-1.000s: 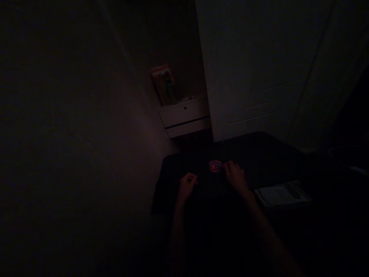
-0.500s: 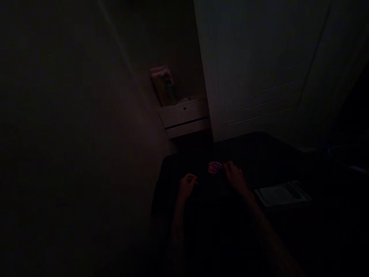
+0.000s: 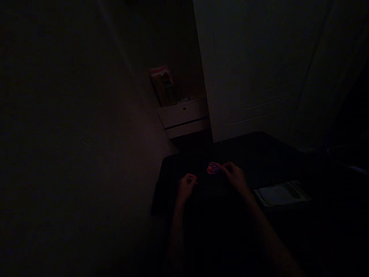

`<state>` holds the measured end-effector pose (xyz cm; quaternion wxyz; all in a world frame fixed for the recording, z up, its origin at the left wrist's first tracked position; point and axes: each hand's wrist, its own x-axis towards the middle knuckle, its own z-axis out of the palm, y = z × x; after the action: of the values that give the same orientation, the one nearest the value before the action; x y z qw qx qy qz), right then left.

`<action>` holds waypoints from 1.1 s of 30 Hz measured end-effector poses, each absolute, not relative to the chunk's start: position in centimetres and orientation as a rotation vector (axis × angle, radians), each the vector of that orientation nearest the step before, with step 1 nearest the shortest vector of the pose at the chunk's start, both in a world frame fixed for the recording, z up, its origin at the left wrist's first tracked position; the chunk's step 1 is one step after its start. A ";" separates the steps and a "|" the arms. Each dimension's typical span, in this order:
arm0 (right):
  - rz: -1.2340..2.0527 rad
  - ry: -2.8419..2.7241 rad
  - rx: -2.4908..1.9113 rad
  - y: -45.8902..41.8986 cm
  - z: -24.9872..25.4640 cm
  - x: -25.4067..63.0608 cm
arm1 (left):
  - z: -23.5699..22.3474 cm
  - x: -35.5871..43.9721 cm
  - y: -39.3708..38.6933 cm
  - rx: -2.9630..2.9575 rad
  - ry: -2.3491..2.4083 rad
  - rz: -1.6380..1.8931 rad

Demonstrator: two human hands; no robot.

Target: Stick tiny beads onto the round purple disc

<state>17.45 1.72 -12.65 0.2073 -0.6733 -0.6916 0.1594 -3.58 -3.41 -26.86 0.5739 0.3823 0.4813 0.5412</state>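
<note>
The room is very dark. A small round thing with glowing red and violet dots [image 3: 213, 168] lies on a black table [image 3: 259, 154]. My right hand [image 3: 235, 177] rests beside it on its right, fingers curled and touching or nearly touching it. My left hand [image 3: 187, 185] sits to the left on the table, fingers curled in a loose fist; what it holds, if anything, is lost in the dark.
A pale flat packet or booklet [image 3: 281, 194] lies on the table to the right. Beyond the table stands a light drawer unit [image 3: 184, 117] with a coloured box [image 3: 163, 84] on top. A white door [image 3: 259, 69] rises behind, a wall at left.
The glowing round thing has shifted slightly left and my right hand has closed in against it. My left hand has stayed in place.
</note>
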 end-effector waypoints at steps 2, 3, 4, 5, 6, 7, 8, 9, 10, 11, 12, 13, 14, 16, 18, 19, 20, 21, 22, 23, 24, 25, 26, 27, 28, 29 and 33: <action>0.480 -1.898 -1.878 1.8 -12.3 17.1 | -26.4 -4.0 -3.3 0.891 1.130 1.273; 0.494 -1.894 -1.883 1.9 -12.0 16.9 | -26.1 -4.3 -3.3 0.893 1.131 1.274; 0.506 -1.895 -1.895 1.9 -11.7 16.8 | -25.8 -4.5 -3.2 0.897 1.134 1.270; 0.511 -1.899 -1.908 2.0 -11.5 16.6 | -25.5 -4.7 -3.2 0.903 1.138 1.266; 0.511 -1.913 -1.916 2.0 -11.3 16.5 | -25.2 -4.9 -3.2 0.910 1.142 1.262; 0.506 -1.928 -1.923 2.0 -11.1 16.5 | -25.1 -5.0 -3.2 0.916 1.143 1.260; 0.499 -1.941 -1.931 1.9 -11.0 16.5 | -25.0 -5.0 -3.2 0.919 1.142 1.261; 0.490 -1.956 -1.935 1.9 -10.9 16.5 | -25.0 -5.0 -3.2 0.918 1.138 1.264; 0.485 -1.976 -1.932 1.8 -10.9 16.6 | -25.0 -4.9 -3.2 0.916 1.132 1.268; 0.479 -1.995 -1.927 1.8 -10.8 16.6 | -25.0 -4.9 -3.2 0.910 1.128 1.272; 0.475 -2.015 -1.924 1.8 -10.7 16.6 | -25.0 -4.9 -3.1 0.903 1.124 1.277; 0.471 -2.036 -1.919 1.9 -10.6 16.6 | -24.9 -4.9 -3.1 0.899 1.119 1.282; 0.467 -2.060 -1.910 2.0 -10.5 16.5 | -24.8 -5.0 -2.9 0.898 1.115 1.286; 0.454 -2.104 -1.904 2.5 -10.3 16.2 | -24.7 -5.3 -2.5 0.894 1.109 1.288; 0.449 -2.134 -1.917 3.0 -10.3 16.1 | -24.5 -5.6 -2.0 0.884 1.112 1.278; 0.448 -2.144 -1.929 3.3 -10.3 16.0 | -24.6 -5.7 -1.8 0.882 1.116 1.273; 0.447 -2.154 -1.939 3.5 -10.4 16.0 | -24.6 -5.7 -1.6 0.883 1.119 1.270; 0.442 -2.160 -1.948 3.6 -10.5 16.0 | -24.7 -5.7 -1.4 0.889 1.122 1.268; 0.437 -2.161 -1.951 3.6 -10.6 16.1 | -24.9 -5.6 -1.4 0.900 1.126 1.264; 0.435 -2.157 -1.954 3.6 -10.7 16.1 | -25.1 -5.5 -1.4 0.910 1.129 1.262; 0.437 -2.147 -1.956 3.5 -10.8 16.1 | -25.3 -5.4 -1.4 0.916 1.134 1.264; 0.447 -2.130 -1.956 3.3 -11.0 16.2 | -25.6 -5.1 -1.6 0.920 1.136 1.266; 0.464 -2.102 -1.956 3.1 -11.2 16.4 | -26.0 -4.9 -1.8 0.924 1.137 1.266; 0.487 -2.068 -1.956 2.8 -11.5 16.6 | -26.4 -4.5 -2.0 0.925 1.138 1.268; 0.508 -2.039 -1.953 2.5 -11.8 16.9 | -26.8 -4.1 -2.3 0.926 1.136 1.272; 0.519 -2.018 -1.949 2.2 -12.1 17.2 | -27.1 -3.7 -2.6 0.929 1.132 1.276; 0.516 -1.972 -1.945 1.6 -12.9 17.9 | -27.9 -2.9 -3.3 0.934 1.129 1.277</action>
<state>17.94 1.58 -12.86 0.1615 -0.6812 -0.6908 0.1808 -2.92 -3.28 -27.93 0.5636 0.3970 0.4798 0.5427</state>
